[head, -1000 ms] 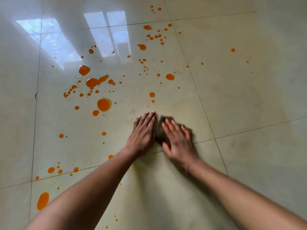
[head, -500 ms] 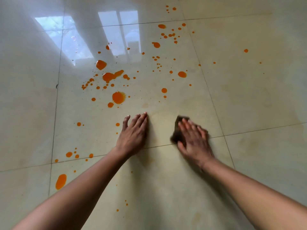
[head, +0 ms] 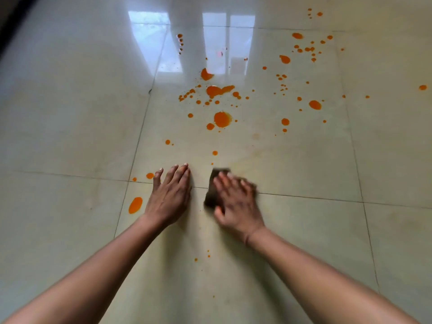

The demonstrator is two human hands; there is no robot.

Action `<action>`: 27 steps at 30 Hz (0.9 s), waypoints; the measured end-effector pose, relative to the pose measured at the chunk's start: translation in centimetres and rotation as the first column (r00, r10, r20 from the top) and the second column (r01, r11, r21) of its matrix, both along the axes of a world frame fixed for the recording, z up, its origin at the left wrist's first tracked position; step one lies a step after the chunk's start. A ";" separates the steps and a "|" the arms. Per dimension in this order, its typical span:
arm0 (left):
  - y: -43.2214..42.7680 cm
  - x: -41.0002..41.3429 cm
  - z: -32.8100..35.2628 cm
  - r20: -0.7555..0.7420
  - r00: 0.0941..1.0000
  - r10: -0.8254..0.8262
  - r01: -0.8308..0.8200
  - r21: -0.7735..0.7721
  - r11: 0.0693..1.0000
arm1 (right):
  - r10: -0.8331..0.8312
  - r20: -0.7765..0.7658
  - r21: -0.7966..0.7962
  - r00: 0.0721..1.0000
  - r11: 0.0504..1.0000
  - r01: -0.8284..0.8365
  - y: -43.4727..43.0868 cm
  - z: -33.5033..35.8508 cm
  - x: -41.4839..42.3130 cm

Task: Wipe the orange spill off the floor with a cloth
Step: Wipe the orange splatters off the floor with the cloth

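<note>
Orange spill (head: 222, 119) lies in drops and blotches across the glossy pale floor tiles (head: 292, 160), mostly beyond my hands. One larger oval blotch (head: 135, 205) sits just left of my left wrist. My left hand (head: 170, 195) lies flat on the floor, fingers together, holding nothing. My right hand (head: 236, 204) presses a dark brown cloth (head: 214, 185) onto the floor; the hand is motion-blurred and covers most of the cloth. The floor around the cloth shows faint yellowish smears.
Window reflections (head: 187, 43) glare on the tiles at the far middle. Grout lines cross under my hands. A dark edge (head: 9, 26) shows at the far left corner. A few tiny orange specks (head: 208, 253) lie between my forearms.
The view has shifted, so the spill now appears further right. My hands, which were touching, have come apart; the right hand and cloth slid right, then back toward the left hand.
</note>
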State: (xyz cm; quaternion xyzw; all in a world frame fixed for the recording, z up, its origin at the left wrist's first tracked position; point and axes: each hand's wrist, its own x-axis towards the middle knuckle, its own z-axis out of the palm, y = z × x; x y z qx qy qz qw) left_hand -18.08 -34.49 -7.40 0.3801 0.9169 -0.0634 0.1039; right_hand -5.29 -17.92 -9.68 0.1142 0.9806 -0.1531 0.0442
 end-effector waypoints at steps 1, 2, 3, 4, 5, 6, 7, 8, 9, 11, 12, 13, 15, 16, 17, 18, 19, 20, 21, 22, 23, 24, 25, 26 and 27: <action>-0.5 -0.1 0.1 0.003 1.000 -0.003 0.003 -0.019 1.000 | 0.111 0.019 -0.044 0.994 0.993 -0.110 -1.2 0.3 2.4; -0.9 -0.1 0.3 0.007 1.000 -0.003 0.003 -0.035 0.999 | 0.207 0.035 -0.059 0.978 0.977 -0.205 -1.2 0.9 5.1; -1.0 -0.1 0.5 0.013 1.000 -0.004 0.005 -0.042 0.999 | 0.259 0.028 -0.050 0.966 0.965 -0.257 -0.2 1.2 6.9; -1.3 -0.2 0.7 0.024 1.000 -0.005 0.006 -0.050 0.999 | 0.272 0.020 -0.011 0.962 0.962 -0.271 1.1 0.9 7.0; -1.4 -0.2 0.8 0.036 0.999 -0.009 0.010 -0.048 0.999 | 0.232 0.046 0.009 0.972 0.973 -0.233 2.3 0.7 5.7; -1.4 -0.3 0.9 0.051 0.999 -0.015 0.018 -0.051 0.999 | 0.126 0.063 0.021 0.990 0.992 -0.127 3.1 0.6 3.0; -1.4 -0.5 0.9 0.058 0.998 -0.021 0.024 -0.054 0.998 | -0.022 0.052 0.020 0.998 1.000 0.020 3.0 0.6 -0.6; -1.3 -0.7 1.0 0.068 0.997 -0.031 0.035 -0.063 0.997 | -0.113 0.061 0.017 0.992 0.994 0.112 1.9 1.1 -3.6; -1.1 -1.1 1.2 0.076 0.996 -0.046 0.052 -0.076 0.996 | -0.121 0.047 0.006 0.992 0.993 0.121 0.0 1.0 -4.7; -1.5 -1.3 1.5 0.081 0.995 -0.064 0.071 -0.080 0.994 | 0.102 0.033 -0.005 0.994 0.995 -0.102 -3.8 0.6 -2.0; -1.7 -1.4 1.6 0.080 0.994 -0.076 0.082 -0.073 0.994 | 0.252 0.061 -0.054 0.966 0.967 -0.249 -4.7 1.0 1.3; -1.9 -1.4 1.6 0.088 0.993 -0.083 0.090 -0.068 0.994 | 0.344 0.056 -0.060 0.937 0.938 -0.341 -4.2 1.4 4.2; -1.9 -1.2 1.9 0.107 0.990 -0.087 0.095 -0.070 0.993 | 0.338 0.024 -0.025 0.941 0.941 -0.338 -0.8 0.6 4.8; -1.9 -1.1 1.9 0.108 0.991 -0.082 0.090 -0.076 0.993 | 0.232 0.046 -0.015 0.972 0.973 -0.232 0.6 0.6 2.4; -1.7 -1.0 1.8 0.110 0.991 -0.080 0.089 -0.078 0.993 | 0.059 0.018 0.008 0.998 0.998 -0.060 1.6 0.2 -1.2; -1.6 -1.2 1.6 0.110 0.991 -0.081 0.089 -0.073 0.993 | -0.069 0.042 0.006 0.997 0.998 0.069 1.3 0.8 -4.9; -1.5 -1.4 1.4 0.103 0.991 -0.081 0.088 -0.062 0.994 | -0.116 0.072 0.009 0.991 0.993 0.115 0.0 0.8 -7.1; -1.5 -1.4 1.1 0.097 0.992 -0.076 0.081 -0.048 0.996 | -0.079 0.067 0.013 0.995 0.997 0.078 -1.7 0.6 -7.3; -1.6 -1.4 1.0 0.094 0.993 -0.070 0.074 -0.038 0.997 | 0.031 0.057 0.023 0.998 0.999 -0.032 -3.2 0.4 -6.1; -1.9 -1.4 0.9 0.092 0.993 -0.070 0.073 -0.032 0.997 | 0.173 0.049 -0.005 0.984 0.985 -0.173 -4.1 0.5 -3.6; -2.1 -1.2 0.8 0.089 0.993 -0.071 0.074 -0.026 0.997 | 0.311 0.057 -0.042 0.949 0.950 -0.309 -3.9 0.7 -0.4; -2.3 -1.0 0.7 0.089 0.994 -0.070 0.072 -0.023 0.997 | 0.372 0.040 -0.020 0.927 0.928 -0.372 -2.5 0.6 1.6; -2.5 -0.9 0.6 0.089 0.994 -0.066 0.068 -0.019 0.997 | 0.374 0.027 -0.006 0.927 0.928 -0.374 -0.6 0.4 1.7; -2.7 -0.8 0.6 0.086 0.994 -0.066 0.067 -0.016 0.998 | 0.301 0.030 0.013 0.953 0.953 -0.302 0.9 0.2 0.3; -2.8 -0.8 0.5 0.080 0.994 -0.068 0.069 -0.013 0.998 | 0.162 0.019 0.026 0.987 0.986 -0.162 1.7 0.3 -2.4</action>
